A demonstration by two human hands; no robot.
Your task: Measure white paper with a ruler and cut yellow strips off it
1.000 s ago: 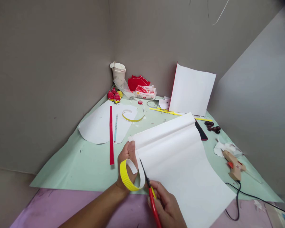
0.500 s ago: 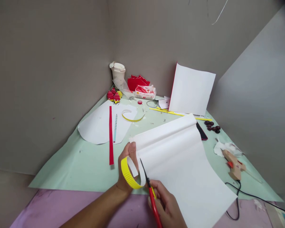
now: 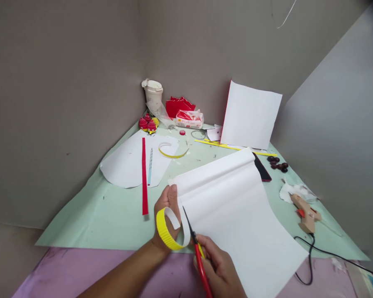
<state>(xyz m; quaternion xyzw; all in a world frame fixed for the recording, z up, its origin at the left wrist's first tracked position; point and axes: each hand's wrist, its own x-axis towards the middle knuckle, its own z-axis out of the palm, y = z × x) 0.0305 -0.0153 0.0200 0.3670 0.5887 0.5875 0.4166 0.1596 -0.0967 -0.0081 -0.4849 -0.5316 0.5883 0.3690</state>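
Two grips, both loaded. White sheet (image 3: 233, 215) sits ahead at 1 o'clock. Left hand (image 3: 164, 202) pinches its edge, at the sheet's 9-10 o'clock; yellow curled strip (image 3: 164, 236) loops in front of that hand. Right hand (image 3: 217, 265) grasps red-handled scissors (image 3: 201, 270), blades along the sheet edge at its 8-9 o'clock; can't tell from here if they're parted. Red strip (image 3: 144, 178) lies at the sheet's 10, glue gun (image 3: 307, 215) at its 3.

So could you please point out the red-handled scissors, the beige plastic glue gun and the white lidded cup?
Red-handled scissors (image 3: 199, 259), head view: red handle.
Beige plastic glue gun (image 3: 307, 212), head view: body.
White lidded cup (image 3: 154, 96), head view: side wall.
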